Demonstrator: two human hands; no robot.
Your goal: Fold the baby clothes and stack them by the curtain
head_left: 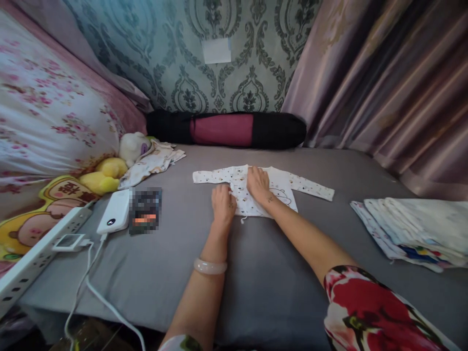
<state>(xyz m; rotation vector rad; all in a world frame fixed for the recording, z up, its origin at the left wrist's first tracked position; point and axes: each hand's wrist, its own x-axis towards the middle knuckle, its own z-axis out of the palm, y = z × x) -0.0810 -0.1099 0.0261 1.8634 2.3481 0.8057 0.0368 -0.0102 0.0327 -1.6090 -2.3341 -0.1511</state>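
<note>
A small white baby shirt (pixel 245 195) with a scattered print lies spread on the grey bed sheet, its long sleeves stretched out to both sides. A line drawing shows on its right front, and a thin tie hangs from the bottom hem. At the shirt's left side edge is my left hand (pixel 224 204), its fingers bent and closed on the cloth. My right hand (pixel 259 184) rests on the upper middle of the shirt, just under the neckline, with its fingers curled down together on the fabric. The fingertips of both hands are partly hidden.
Folded clothes (pixel 417 229) are stacked at the right. On the left lie a power bank (pixel 116 210) with cables, a power strip (pixel 47 248), a blurred-out dark item (pixel 145 210), plush toys (pixel 106 173) and a crumpled printed cloth (pixel 155 163). A long black-and-maroon bolster (pixel 223 129) lines the wall.
</note>
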